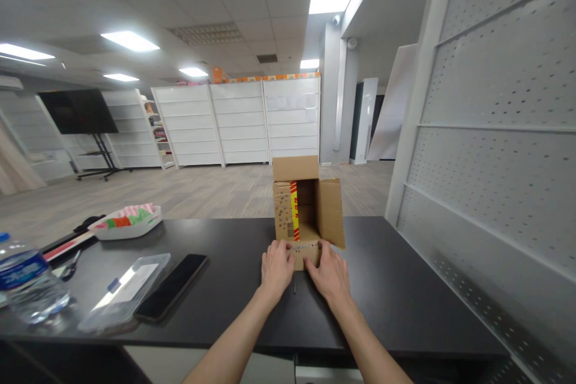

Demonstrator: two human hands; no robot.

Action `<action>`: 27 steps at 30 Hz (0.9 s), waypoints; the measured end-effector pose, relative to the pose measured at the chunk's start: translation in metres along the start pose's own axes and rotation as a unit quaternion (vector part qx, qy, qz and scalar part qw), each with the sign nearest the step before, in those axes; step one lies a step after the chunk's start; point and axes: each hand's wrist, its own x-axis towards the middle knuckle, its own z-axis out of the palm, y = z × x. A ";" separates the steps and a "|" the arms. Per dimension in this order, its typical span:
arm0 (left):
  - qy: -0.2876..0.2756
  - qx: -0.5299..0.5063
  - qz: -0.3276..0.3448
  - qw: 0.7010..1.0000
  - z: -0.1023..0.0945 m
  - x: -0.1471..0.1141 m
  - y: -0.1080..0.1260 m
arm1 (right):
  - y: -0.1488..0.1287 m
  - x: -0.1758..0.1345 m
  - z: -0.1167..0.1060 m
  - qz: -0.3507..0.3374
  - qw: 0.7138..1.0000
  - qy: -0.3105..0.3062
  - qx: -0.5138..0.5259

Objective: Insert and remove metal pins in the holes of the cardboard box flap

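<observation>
A small cardboard box (308, 204) stands on the dark table with its open side facing me. Its top flap is raised, the right flap swings outward, and the left flap carries red and yellow tape. My left hand (278, 265) and my right hand (329, 271) hold the lower front flap (300, 259) between them, one at each end, fingers over its upper edge and thumbs in front. A thin dark stick-like thing (294, 285) lies on the table just below the flap, partly hidden.
On the left of the table (225, 288) are a black phone (173, 288), a clear plastic case (128, 291), a water bottle (29, 282) and a white basket (135, 231) with colourful contents. A white perforated panel (490, 174) rises along the right edge.
</observation>
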 end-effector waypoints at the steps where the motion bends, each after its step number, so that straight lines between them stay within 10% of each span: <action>1: -0.002 0.006 -0.003 1.000 0.000 0.001 0.001 | 0.000 0.000 0.000 0.002 1.000 -0.001 0.000; 27: -0.066 0.103 0.047 0.991 -0.019 0.002 0.014 | 0.001 0.000 0.002 -0.008 1.000 0.000 -0.010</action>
